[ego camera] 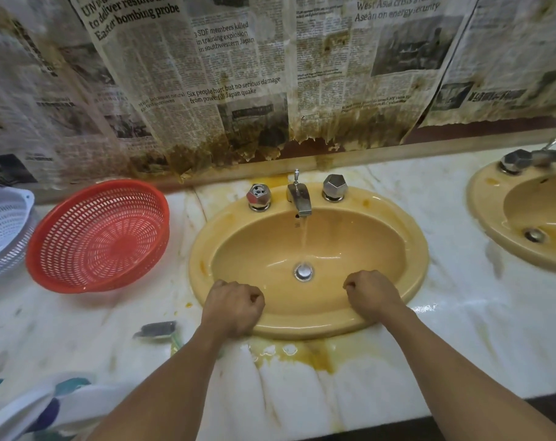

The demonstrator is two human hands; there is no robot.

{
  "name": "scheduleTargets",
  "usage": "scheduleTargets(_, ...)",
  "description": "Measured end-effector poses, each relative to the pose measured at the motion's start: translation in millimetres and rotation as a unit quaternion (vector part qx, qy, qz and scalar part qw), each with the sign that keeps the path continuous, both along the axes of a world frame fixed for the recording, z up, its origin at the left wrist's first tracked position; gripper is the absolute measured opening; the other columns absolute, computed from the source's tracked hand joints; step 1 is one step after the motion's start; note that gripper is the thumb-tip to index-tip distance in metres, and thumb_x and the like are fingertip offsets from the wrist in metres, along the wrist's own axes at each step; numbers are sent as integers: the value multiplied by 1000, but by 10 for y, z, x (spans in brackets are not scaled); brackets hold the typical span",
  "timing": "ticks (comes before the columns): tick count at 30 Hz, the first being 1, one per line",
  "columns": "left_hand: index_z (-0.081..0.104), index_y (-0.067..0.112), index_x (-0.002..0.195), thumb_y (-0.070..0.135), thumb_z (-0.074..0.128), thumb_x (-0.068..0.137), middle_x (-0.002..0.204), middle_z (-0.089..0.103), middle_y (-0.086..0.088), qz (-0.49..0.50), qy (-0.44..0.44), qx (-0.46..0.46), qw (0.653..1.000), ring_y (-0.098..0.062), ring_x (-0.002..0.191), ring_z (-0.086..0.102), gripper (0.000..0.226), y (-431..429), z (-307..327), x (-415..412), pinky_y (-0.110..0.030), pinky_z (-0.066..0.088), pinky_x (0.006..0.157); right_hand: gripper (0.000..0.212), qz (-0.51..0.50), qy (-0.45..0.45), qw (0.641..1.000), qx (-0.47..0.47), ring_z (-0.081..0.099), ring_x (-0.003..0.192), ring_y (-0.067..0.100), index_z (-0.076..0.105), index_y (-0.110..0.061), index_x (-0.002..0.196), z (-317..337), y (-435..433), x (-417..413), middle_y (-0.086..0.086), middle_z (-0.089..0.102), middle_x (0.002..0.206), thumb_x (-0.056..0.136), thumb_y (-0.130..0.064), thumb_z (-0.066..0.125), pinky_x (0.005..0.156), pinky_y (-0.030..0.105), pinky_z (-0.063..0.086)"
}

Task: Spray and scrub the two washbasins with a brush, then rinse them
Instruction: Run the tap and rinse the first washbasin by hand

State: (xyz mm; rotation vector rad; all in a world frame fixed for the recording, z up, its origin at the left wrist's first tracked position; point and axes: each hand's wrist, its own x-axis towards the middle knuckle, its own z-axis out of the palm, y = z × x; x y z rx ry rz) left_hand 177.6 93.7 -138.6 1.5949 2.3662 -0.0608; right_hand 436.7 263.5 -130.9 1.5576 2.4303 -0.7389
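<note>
While fingers (pixel 252 299) curl into empty fists, left hand (pixel 232 308) and right hand (pixel 370 296) rest at the yellow washbasin (pixel 416 256) near rim, tap (pixel 300 198) running. Stained marble counter (pixel 461 329) bears brush (pixel 157 329) and red basket (pixel 98 237) at left, second washbasin (pixel 483 198) at right.

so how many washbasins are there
2: the centre washbasin straight ahead, water running into it; the right washbasin at the frame edge, partly cut off. More may lie out of view.

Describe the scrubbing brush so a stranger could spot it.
Find the yellow oval washbasin with running water. On the white marble counter left of its front rim, nearer than the red mesh basket, lies the brush: the only small, dark, green-edged thing there.
</note>
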Motion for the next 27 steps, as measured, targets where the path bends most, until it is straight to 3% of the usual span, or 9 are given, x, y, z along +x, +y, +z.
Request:
scheduleTargets(3,73,36,100,47,27,89,91,75,9,-7,9,-26,1000,-13,89,64,49,41,21,-4,-37,39,94,28,21,-4,1000,-13,61,85,26,74,-28,84,24,50,-6,-1,72,88,88,-17,49,68,30,45)
scheduleTargets(7,73,37,107,48,25,91,103,74,10,-37,3,-80,996,-13,97,62,52,105,100,-5,-39,38,98,35,15,16,998,-60,54,69,27,51,-22,56,-58,184,-65,-1,56,63,90,-15,47,52,32,37)
scheduleTargets(10,72,39,112,48,28,92,113,73,14,-41,-10,-95,995,-11,104,60,49,148,138,-6,-38,36,101,29,-57,112,978,-169,69,72,27,71,-8,77,-136,300,-241,8,71,74,96,-21,53,69,38,56)
scheduleTargets(12,71,40,114,48,31,92,116,71,15,-45,-18,-103,993,-9,106,58,46,173,151,-18,-36,35,102,24,-192,241,897,-316,74,76,26,74,-1,98,-149,333,-458,13,76,85,100,-18,56,75,37,58)
scheduleTargets(14,71,39,114,48,36,93,115,71,14,-43,-29,-119,992,-9,107,57,42,199,155,-31,-35,34,101,31,-310,338,772,-441,73,84,32,67,4,110,-141,368,-699,19,74,94,105,-22,51,78,39,57)
scheduleTargets(16,70,38,114,47,37,92,115,70,13,-44,-32,-131,990,-11,108,56,41,282,137,-65,-35,34,99,36,-380,389,667,-509,72,91,34,64,5,111,-161,460,-919,23,72,101,108,-25,45,78,40,59)
scheduleTargets(18,64,36,126,50,38,93,129,65,9,-46,-37,-145,988,-13,120,54,45,421,52,-135,-38,33,103,35,-434,415,599,-531,70,91,35,63,9,111,-181,561,-1105,25,70,102,107,-21,46,73,40,61)
scheduleTargets(22,22,28,162,53,39,101,173,9,6,-152,-46,-210,965,-13,158,9,69,751,-394,-113,-45,9,126,20,-486,439,553,-516,65,81,31,60,8,99,-207,710,-1300,22,64,94,100,-8,49,57,32,62)
scheduleTargets(27,-19,22,162,54,22,106,166,-29,5,-218,-42,-227,948,-13,156,-21,77,949,-854,57,-53,-15,125,24,-449,423,576,-536,68,87,32,63,10,93,-176,815,-1238,23,68,93,100,-7,47,64,34,64)
